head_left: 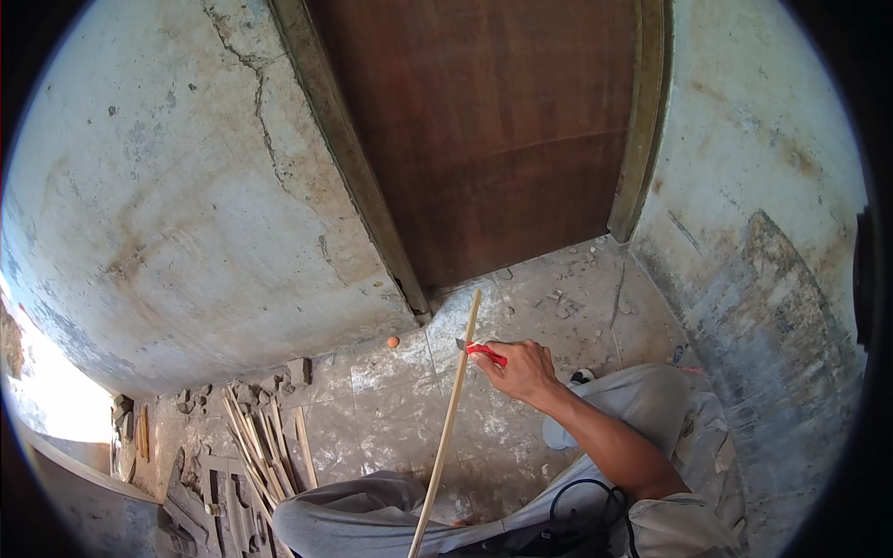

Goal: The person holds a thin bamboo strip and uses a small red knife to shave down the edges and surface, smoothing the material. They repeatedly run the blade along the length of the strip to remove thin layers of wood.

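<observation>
A long, thin pale strip of wood or bamboo [449, 428] slants from the lower edge up past my knees, its far end near the doorway. My right hand [523, 369] is closed around a red utility knife [487, 352]. The knife's short blade lies at the strip's upper part, seemingly against it. My left hand does not show, and the strip's near end runs out of the picture at the bottom.
Several similar strips [270, 446] lie in a bundle left of my bent knee [344, 511], beside a carved grey panel [228, 502]. A small orange round thing [393, 342] sits near the cracked wall [186, 186]. Ahead is a brown door [493, 139]; rubble [558, 299] litters the floor.
</observation>
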`<state>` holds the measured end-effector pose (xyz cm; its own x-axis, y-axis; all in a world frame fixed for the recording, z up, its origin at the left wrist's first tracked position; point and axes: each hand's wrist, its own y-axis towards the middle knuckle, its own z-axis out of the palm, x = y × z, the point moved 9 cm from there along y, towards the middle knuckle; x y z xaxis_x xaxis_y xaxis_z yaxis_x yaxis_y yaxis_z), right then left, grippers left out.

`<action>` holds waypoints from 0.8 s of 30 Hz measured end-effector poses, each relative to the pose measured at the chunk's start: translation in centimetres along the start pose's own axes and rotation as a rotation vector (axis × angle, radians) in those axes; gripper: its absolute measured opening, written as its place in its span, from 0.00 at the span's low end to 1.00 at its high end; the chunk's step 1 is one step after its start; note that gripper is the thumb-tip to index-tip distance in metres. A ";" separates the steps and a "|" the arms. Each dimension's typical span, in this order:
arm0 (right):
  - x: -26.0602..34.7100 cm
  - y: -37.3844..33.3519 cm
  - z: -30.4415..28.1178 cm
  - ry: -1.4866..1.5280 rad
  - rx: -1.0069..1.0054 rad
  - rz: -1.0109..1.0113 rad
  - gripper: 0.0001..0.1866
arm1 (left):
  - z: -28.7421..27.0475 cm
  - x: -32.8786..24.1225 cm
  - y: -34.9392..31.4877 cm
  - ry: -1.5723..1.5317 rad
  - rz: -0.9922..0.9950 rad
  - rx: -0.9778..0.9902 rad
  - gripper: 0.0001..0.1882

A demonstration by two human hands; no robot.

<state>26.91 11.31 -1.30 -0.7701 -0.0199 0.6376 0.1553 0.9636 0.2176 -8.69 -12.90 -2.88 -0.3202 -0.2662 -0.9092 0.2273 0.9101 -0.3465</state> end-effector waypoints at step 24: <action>-1.8 0.7 0.7 -0.049 0.080 0.111 0.22 | -2.8 2.0 -5.3 0.077 -0.101 -0.047 0.22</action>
<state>27.92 12.22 -2.82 -0.7803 0.0989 0.6175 0.1930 0.9773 0.0873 -13.15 -17.34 -2.26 -0.4089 -0.3335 -0.8494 0.1477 0.8944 -0.4223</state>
